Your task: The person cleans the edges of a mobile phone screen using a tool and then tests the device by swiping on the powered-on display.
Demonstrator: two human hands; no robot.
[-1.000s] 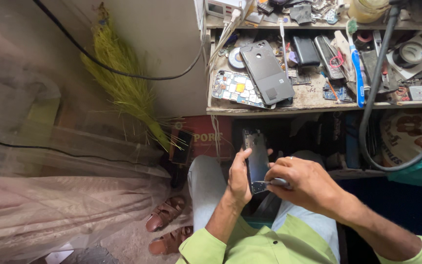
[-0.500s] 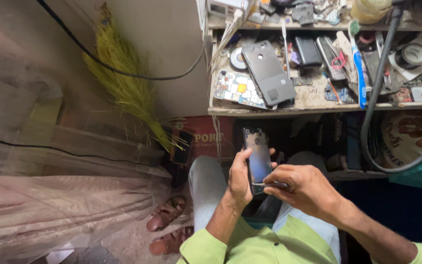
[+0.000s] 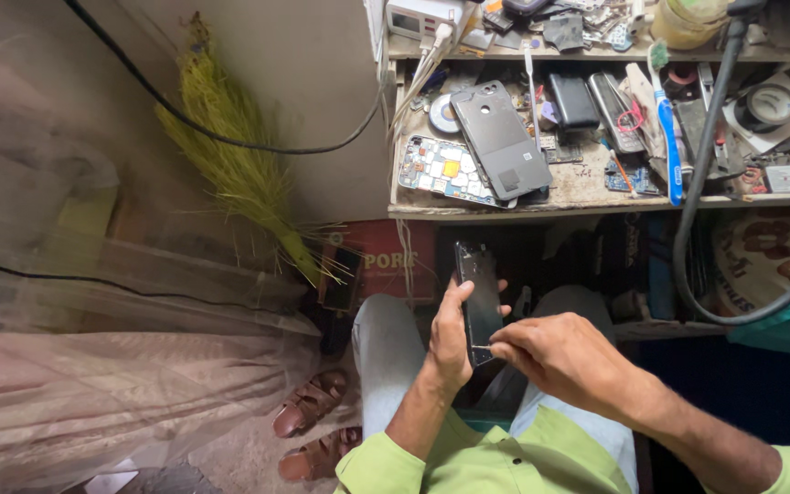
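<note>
Left hand [image 3: 451,340]: wrapped around dark phone [image 3: 480,297], upright above the lap.
Right hand [image 3: 561,355]: fingertips pinched at the phone's lower edge.
Workbench [image 3: 587,187]: behind, holding grey back cover [image 3: 501,140].

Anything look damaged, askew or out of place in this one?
The left hand holds a dark phone; the right hand works at its lower edge. On the cluttered bench, a back cover lies askew over an opened phone frame. Nothing spilled.

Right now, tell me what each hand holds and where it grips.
The left hand holds a dark phone by its side edges, upright. The right hand pinches the phone's bottom end with its fingertips.
</note>
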